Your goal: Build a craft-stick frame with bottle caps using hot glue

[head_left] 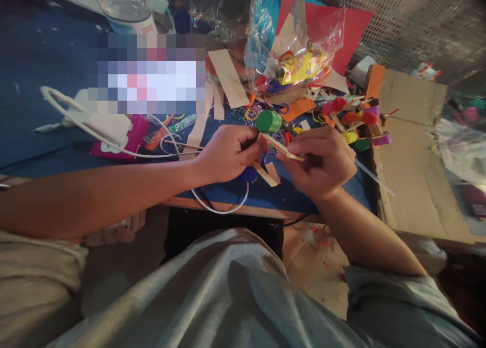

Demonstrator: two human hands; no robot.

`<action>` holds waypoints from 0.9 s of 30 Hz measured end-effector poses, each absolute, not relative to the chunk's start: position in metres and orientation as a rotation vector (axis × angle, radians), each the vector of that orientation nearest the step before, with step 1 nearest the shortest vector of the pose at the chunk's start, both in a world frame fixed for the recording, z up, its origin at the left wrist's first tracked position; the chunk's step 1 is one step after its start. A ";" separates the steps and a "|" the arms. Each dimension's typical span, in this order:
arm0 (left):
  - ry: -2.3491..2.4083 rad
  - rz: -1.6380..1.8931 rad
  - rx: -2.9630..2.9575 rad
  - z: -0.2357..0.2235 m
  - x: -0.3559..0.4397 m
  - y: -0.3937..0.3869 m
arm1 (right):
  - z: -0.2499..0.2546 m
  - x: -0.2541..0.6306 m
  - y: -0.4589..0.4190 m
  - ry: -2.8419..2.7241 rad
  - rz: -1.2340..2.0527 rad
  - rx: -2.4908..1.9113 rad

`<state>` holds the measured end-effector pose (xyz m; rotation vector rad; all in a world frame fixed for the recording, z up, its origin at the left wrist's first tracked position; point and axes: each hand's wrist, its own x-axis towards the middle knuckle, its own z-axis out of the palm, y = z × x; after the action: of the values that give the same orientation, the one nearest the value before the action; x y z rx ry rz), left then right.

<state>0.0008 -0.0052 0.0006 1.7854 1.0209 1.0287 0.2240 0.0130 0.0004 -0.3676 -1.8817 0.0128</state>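
Note:
Between my two hands is a thin, pale wooden strip (280, 146), tilted down to the right. My right hand (322, 158) pinches its right end between thumb and fingers. At its upper left end, my left hand (233, 153) is closed with the fingertips pressed together; the exact grip there is partly hidden. Just behind the strip stands a green bottle cap stack (269, 121). Below my left fingers lie more pale wooden sticks (266, 175) and a small tan cardboard piece (273, 173).
Cardboard strips (228, 78) and a clear plastic bag (296, 59) with colourful pieces lie behind my hands. Coloured caps on sticks (364, 118) are at the right, beside a large cardboard sheet (413, 150). A white cable (152, 156) loops by a magenta box (138, 130).

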 end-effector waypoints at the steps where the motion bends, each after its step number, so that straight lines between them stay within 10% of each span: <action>1: 1.019 1.031 1.777 0.000 0.001 -0.005 | 0.001 0.224 0.013 -1.885 0.010 -0.372; 27: 0.992 0.981 1.774 0.000 0.001 -0.003 | 0.005 0.223 0.009 -1.864 -0.066 -0.393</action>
<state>0.0008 -0.0029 -0.0002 1.7741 0.9916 0.9809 0.2226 0.0091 0.0045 -0.3932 -1.8644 -0.0665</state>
